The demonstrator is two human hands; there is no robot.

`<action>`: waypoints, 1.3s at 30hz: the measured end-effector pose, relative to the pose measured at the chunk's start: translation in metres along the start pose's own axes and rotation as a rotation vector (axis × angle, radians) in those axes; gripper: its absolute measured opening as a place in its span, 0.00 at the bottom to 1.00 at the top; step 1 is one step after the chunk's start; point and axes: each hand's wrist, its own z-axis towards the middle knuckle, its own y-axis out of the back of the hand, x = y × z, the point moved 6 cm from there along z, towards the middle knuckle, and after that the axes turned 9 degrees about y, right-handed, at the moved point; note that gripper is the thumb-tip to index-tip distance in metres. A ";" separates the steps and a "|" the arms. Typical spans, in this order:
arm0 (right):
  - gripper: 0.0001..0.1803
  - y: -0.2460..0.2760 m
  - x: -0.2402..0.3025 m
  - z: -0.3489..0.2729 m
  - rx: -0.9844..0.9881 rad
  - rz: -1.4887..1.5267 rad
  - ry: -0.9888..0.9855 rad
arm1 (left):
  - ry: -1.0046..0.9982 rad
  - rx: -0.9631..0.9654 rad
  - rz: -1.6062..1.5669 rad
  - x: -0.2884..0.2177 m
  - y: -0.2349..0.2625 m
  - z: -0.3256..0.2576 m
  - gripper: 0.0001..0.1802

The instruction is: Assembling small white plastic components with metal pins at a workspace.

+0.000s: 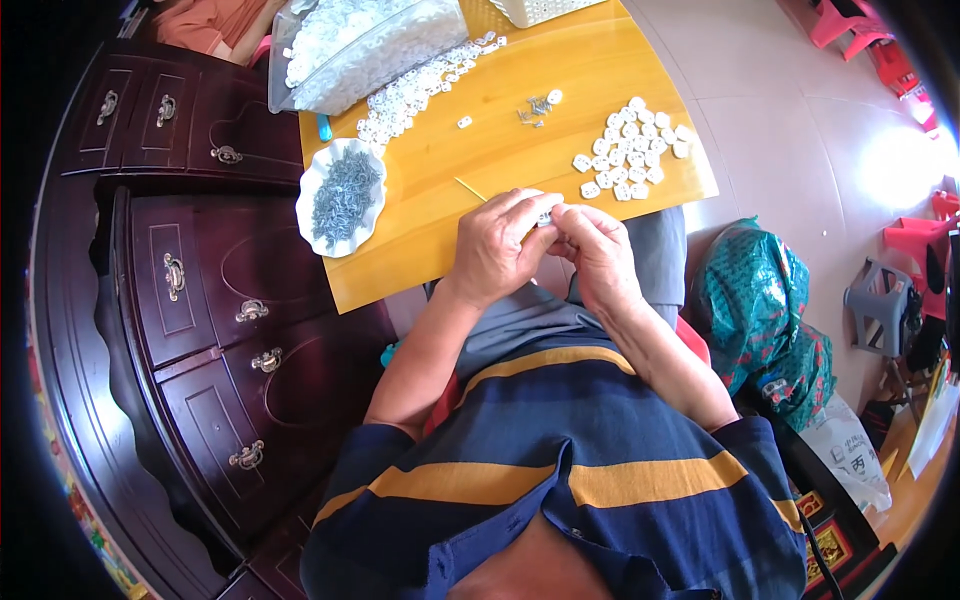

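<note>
My left hand (498, 247) and my right hand (600, 255) meet at the table's near edge, above my lap. Between their fingertips they pinch a small white plastic piece (545, 215) with dark marks or metal on its face. A thin yellow stick (469, 188) sticks out past my left knuckles; whether that hand holds it or it lies on the table, I cannot tell. To the right is a group of small white plastic pieces (625, 150). A white scalloped dish (309, 200) at the left holds a heap of small grey metal screws or pins (346, 198).
A clear bin (281, 85) full of white parts stands on the wooden table (420, 235), with loose white pieces (400, 105) spilled beside it. Small metal bits (537, 112) lie farther back. Dark drawers (180, 270) flank my left; a green bag (750, 300) sits on the floor at right.
</note>
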 end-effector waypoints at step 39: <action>0.15 0.084 0.130 0.061 -0.128 -1.701 0.564 | 0.098 0.005 0.451 0.089 -0.020 0.073 0.05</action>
